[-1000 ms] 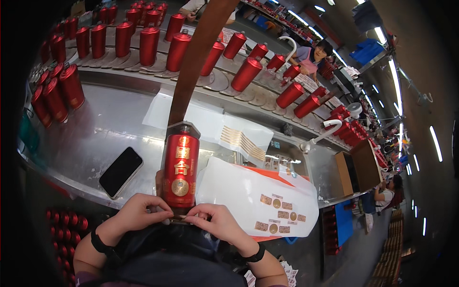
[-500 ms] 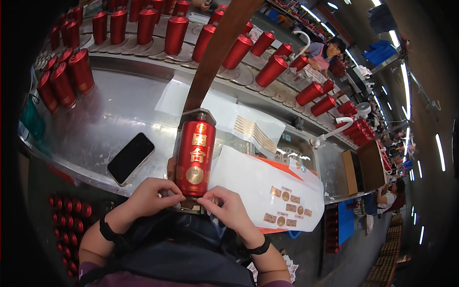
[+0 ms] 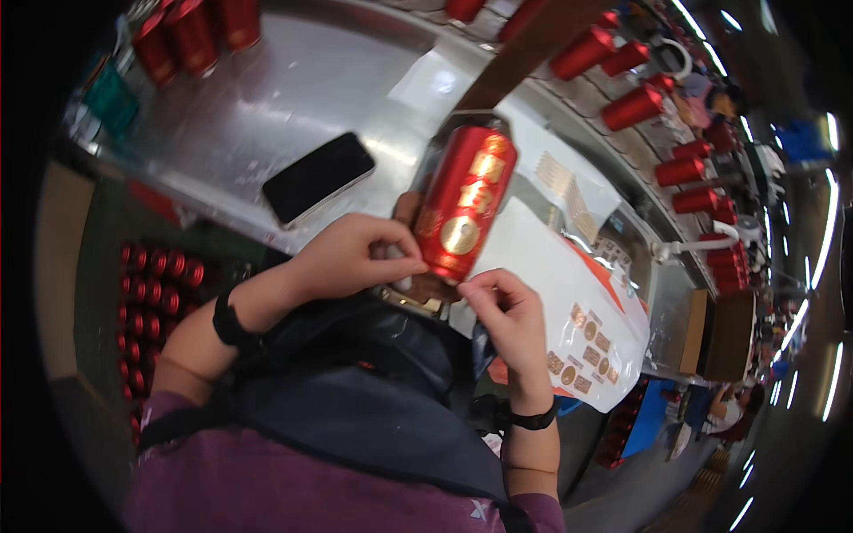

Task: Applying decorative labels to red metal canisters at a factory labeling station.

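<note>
A red bottle with gold lettering and a round gold emblem (image 3: 460, 234) lies in a cradle (image 3: 434, 147), its neck pointing away from me. My left hand (image 3: 360, 256) is at the left of the bottle's base, thumb and forefinger pinched together. At the right of the base, my right hand (image 3: 508, 313) has its thumb and forefinger closed in the same way. Whatever thin thing the fingertips may hold is too small and blurred to name. Beside the bottle, a white backing sheet (image 3: 524, 266) carries several gold and brown stickers (image 3: 591, 330).
A black phone (image 3: 320, 176) rests on the metal table (image 3: 231, 124), left of the bottle. Several red bottles (image 3: 191, 40) stand at the far left. More travel on a conveyor (image 3: 577, 93) beyond a brown post (image 3: 524, 53). A cardboard box (image 3: 730, 333) sits at the right.
The whole view has swung, so the bottle, phone and hands appear farther right and tilted. Both hands stay pinched at the bottle's base, with the right fingertips slightly farther from it.
</note>
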The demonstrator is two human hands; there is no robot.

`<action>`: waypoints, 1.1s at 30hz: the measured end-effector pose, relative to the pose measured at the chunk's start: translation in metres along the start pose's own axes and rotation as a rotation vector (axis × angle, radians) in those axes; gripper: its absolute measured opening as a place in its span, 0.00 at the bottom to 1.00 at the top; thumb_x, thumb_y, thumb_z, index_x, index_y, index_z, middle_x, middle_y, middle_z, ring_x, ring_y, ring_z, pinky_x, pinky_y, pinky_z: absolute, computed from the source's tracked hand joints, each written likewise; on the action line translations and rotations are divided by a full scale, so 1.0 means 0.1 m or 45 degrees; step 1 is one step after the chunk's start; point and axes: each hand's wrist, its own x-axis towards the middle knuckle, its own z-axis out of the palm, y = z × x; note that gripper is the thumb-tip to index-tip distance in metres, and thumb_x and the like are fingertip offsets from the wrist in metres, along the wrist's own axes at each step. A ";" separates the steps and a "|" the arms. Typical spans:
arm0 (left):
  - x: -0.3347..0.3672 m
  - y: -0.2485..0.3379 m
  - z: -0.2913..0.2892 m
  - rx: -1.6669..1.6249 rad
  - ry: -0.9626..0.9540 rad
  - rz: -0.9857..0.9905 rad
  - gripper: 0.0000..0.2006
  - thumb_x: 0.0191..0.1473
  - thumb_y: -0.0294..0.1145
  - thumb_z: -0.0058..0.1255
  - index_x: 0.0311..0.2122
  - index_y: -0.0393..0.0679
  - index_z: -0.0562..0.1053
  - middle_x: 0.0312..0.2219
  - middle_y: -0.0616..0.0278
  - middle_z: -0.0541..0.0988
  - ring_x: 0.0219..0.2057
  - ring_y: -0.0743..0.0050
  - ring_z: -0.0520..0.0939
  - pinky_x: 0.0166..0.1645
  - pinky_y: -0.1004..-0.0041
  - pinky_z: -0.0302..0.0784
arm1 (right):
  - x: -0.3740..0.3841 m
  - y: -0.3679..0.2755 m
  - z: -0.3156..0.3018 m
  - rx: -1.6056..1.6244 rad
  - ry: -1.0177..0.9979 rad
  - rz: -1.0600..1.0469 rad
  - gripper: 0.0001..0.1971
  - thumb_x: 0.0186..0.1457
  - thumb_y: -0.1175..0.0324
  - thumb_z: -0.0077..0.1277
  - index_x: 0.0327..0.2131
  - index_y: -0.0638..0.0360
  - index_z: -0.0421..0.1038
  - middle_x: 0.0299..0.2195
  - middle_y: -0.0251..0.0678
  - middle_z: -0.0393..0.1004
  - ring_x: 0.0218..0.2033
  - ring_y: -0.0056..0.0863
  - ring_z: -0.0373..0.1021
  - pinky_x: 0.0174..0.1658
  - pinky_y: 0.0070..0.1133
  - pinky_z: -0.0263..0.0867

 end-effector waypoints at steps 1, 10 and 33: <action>0.02 0.02 0.00 -0.082 -0.018 -0.039 0.05 0.52 0.32 0.59 0.32 0.42 0.80 0.22 0.71 0.80 0.23 0.90 0.74 0.29 0.82 0.67 | 0.03 0.01 -0.01 0.031 0.019 -0.022 0.03 0.56 0.73 0.56 0.32 0.62 0.75 0.22 0.20 0.70 0.23 0.06 0.60 0.27 0.10 0.53; -0.03 -0.08 -0.01 -0.173 0.029 -0.033 0.06 0.53 0.31 0.59 0.31 0.41 0.79 0.21 0.72 0.79 0.21 0.92 0.71 0.27 0.84 0.65 | 0.05 0.00 0.07 0.018 0.041 0.019 0.04 0.55 0.73 0.58 0.32 0.63 0.74 0.18 0.17 0.65 0.21 0.06 0.55 0.26 0.10 0.51; -0.02 -0.28 -0.07 -0.294 0.035 -0.044 0.04 0.54 0.28 0.58 0.31 0.39 0.78 0.22 0.70 0.80 0.22 0.92 0.75 0.27 0.85 0.67 | 0.12 -0.10 0.01 0.025 -0.015 0.099 0.04 0.55 0.74 0.58 0.31 0.62 0.73 0.22 0.19 0.69 0.23 0.06 0.60 0.27 0.09 0.54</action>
